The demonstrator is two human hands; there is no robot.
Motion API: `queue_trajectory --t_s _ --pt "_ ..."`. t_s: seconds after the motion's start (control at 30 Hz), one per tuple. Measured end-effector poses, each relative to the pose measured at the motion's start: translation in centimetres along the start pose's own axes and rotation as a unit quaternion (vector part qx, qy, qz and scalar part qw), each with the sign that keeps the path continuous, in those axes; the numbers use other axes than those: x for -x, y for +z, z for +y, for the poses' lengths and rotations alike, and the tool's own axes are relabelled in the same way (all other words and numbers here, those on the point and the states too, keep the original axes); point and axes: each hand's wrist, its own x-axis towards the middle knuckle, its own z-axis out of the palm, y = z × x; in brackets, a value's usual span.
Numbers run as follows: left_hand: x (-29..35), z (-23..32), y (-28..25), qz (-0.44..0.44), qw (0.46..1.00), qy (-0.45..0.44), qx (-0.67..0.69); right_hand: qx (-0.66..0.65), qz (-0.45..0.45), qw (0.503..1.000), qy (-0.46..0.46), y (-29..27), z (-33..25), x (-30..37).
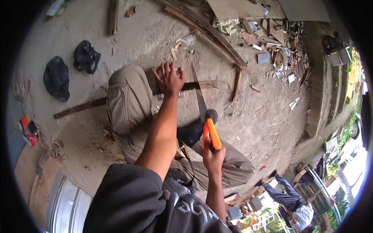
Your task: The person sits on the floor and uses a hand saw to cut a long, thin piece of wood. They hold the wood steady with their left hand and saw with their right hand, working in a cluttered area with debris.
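Note:
My right hand [213, 157] is wrapped round the orange handle of a handsaw [200, 101]. The saw's blade points away from me and crosses a long, narrow strip of dark wood [82, 107] near its right end. Farther up and to the left, my left hand [170, 79] lies on the strip with its fingers spread, left of the blade. Beneath that hand is a small support whose kind I cannot make out. The strip also passes by my bent left knee [130, 87], and its stretch under the hand is hidden.
Two black plastic bags [57, 79] lie at the left. Long wooden beams [210, 34] and a short stick [237, 85] are on the dirt floor ahead. A heap of scraps [278, 46] lies at the far right. Another person [293, 204] is at the lower right.

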Motion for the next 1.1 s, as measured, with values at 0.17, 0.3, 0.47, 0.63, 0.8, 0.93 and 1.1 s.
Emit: queue_trajectory --t_s 0.17,0.3,0.47,0.63,0.8,0.93,1.1 --pt "-0.2 0.1 -0.3 -0.004 1.0 -0.015 0.026 0.001 0.0 1.0 -0.023 0.1 -0.3 0.5" --pt "-0.3 0.0 -0.3 0.031 1.0 0.001 0.001 -0.033 -0.007 0.997 0.063 -3.6 -0.5 6.5" --pt "-0.8 0.1 0.1 0.013 1.0 -0.004 0.003 -0.029 -0.019 0.999 0.026 -0.2 -0.1 -1.0" --pt "-0.9 0.1 -0.3 0.004 1.0 -0.012 -0.001 -0.037 0.004 0.999 -0.005 0.9 0.2 -0.4" --pt "-0.8 0.0 0.1 -0.007 1.0 -0.019 0.01 -0.011 -0.01 1.0 0.024 -3.3 -0.5 6.0" --pt "-0.8 0.1 0.4 0.009 1.0 -0.012 0.013 -0.023 -0.022 0.999 0.004 1.3 1.2 -3.3" --pt "-0.6 -0.3 0.4 -0.001 1.0 -0.021 0.006 -0.007 -0.025 0.999 -0.043 1.2 0.2 -1.8"
